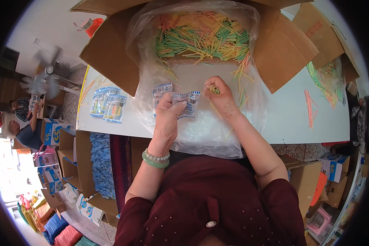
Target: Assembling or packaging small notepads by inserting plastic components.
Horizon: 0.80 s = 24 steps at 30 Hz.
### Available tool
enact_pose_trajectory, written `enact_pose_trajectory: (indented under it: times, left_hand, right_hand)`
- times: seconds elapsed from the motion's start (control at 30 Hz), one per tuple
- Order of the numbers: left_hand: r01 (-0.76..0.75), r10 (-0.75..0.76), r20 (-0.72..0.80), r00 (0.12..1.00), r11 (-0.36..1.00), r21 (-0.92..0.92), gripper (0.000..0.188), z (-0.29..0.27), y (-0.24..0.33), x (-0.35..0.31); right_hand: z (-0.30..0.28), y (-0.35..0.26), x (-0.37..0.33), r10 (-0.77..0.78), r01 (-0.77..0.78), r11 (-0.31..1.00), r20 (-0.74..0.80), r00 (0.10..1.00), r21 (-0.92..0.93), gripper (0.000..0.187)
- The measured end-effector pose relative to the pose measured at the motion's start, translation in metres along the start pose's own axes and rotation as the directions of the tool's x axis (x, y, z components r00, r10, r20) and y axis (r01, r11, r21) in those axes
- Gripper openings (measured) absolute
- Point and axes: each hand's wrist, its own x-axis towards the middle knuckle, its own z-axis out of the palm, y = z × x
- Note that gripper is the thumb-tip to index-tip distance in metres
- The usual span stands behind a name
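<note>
My left hand (pixel 167 111), with a green bangle at the wrist, is closed on small clear packets with blue-and-white edges (pixel 191 99). How many it holds I cannot tell. To its right, my right hand (pixel 225 100) is curled around a bundle of thin coloured sticks (pixel 213 89), their ends showing by the thumb. The two hands are apart, above a clear plastic liner (pixel 205 135) spread over the table edge. Beyond them, a heap of yellow, green and pink sticks (pixel 203 37) lies in the lined, tipped cardboard box (pixel 115 49).
Filled packets (pixel 108 104) lie in a pile on the white table (pixel 135 123) at left. Loose pink sticks (pixel 309 108) and another open carton (pixel 322 37) are at right. Left of me, a box holds blue wrappers (pixel 101 164). Two people (pixel 26 133) and a fan (pixel 48 70) are farther left.
</note>
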Motion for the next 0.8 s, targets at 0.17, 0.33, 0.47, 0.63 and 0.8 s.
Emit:
enact_pose_trajectory:
  times: [0.17,0.33,0.47,0.63,0.8]
  left_hand:
    - [-0.508,0.351,0.368,0.861,0.610,0.608,0.016,0.012,-0.004,-0.002]
    - [-0.742,0.378,0.643,0.666,0.248,0.623,0.023,0.023,-0.014,0.016]
    - [-0.598,0.283,0.537,0.795,0.519,0.611,0.021,0.023,-0.018,0.018]
    - [-0.116,0.104,0.072,0.992,0.973,0.199,0.021,0.007,-0.010,0.020]
    - [0.057,-0.058,-0.036,0.998,0.997,-0.043,0.025,0.001,-0.012,0.017]
  right_hand:
    - [0.000,0.008,0.003,-0.004,0.013,0.987,0.056,0.998,-0.160,0.018]
    - [-0.004,0.003,0.000,-0.041,0.031,0.995,0.112,0.993,0.092,0.022]
    - [-0.006,0.015,0.003,-0.050,0.040,0.990,0.075,0.996,0.139,0.019]
    - [0.004,0.001,-0.002,-0.119,0.115,0.973,-0.006,0.993,-0.201,0.012]
    - [-0.001,0.007,0.000,-0.112,0.121,0.947,0.048,0.993,-0.297,0.012]
